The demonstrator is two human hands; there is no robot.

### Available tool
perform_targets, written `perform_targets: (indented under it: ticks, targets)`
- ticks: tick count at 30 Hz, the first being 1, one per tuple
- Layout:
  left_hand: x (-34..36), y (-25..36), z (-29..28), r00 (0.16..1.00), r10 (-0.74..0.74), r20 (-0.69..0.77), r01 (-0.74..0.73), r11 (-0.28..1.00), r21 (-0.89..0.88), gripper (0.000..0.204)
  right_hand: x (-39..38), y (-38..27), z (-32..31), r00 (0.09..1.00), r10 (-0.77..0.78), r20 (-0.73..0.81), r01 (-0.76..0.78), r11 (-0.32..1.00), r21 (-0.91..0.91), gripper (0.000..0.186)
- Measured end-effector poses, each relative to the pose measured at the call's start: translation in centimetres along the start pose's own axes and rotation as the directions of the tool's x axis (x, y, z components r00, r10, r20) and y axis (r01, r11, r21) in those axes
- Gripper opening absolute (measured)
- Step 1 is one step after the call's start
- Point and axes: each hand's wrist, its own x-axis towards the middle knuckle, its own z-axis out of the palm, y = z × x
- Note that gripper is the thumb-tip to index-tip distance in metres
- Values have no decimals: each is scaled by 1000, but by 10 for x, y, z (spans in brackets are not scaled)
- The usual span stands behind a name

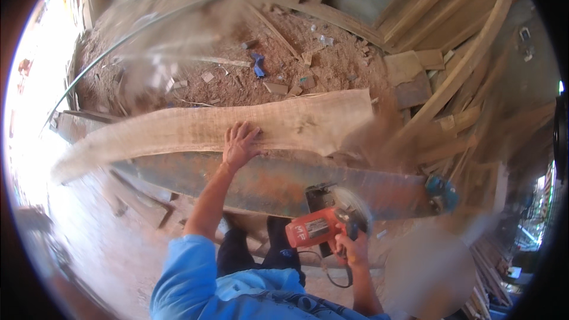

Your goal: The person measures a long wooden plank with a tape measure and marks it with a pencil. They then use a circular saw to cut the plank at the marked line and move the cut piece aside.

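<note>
Left hand [240, 144] lies palm down on a long pale wooden board [296, 120], its fingers loosely spread toward the far edge, touching the wood without gripping it. Right hand [354, 251] is wrapped around the dark handle of a red circular saw [311, 229], whose base plate [318, 197] overlaps the near edge of the surface [278, 186]; whether the saw rests there or is held above it, I cannot tell. A dark cord [341, 285] loops from the saw beside the right forearm. The board runs left to right along the far side of the surface, a long rust-stained metal top that narrows toward the left, and the saw is apart from the board. Near the right end of the surface sits a teal tool [441, 194], somewhat blurred. Beyond the board, wood chips [195, 80] and offcuts [276, 88] lie around a blue scrap [258, 66]. Timber planks [430, 15] fill the upper right, and a thin greenish rod [124, 40] crosses the upper left
</note>
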Motion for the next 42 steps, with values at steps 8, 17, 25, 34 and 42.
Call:
perform_targets:
  ticks: [8, 17, 25, 34, 42]
  targets:
    - [123, -42, 3, 947, -201, -250, 215, 976, 29, 66, 57, -37, 49, 987, -158, 20, 159, 986, -52, 24]
    - [136, -64, 44, 943, -327, -64, 330, 943, 47, 70, 141, -53, 89, 977, -197, 82, 205, 973, -105, 23]
    - [141, -69, 35, 940, -337, -55, 340, 939, 45, 72, 140, -49, 101, 984, -169, 58, 174, 978, -118, 22]
    - [159, -72, 6, 919, -386, -86, 390, 920, 35, 72, 138, -56, 109, 964, -249, 96, 258, 962, -86, 23]
    - [159, -81, 4, 920, -387, -59, 389, 920, 37, 70, 147, -60, 131, 973, -229, 35, 232, 965, -119, 20]
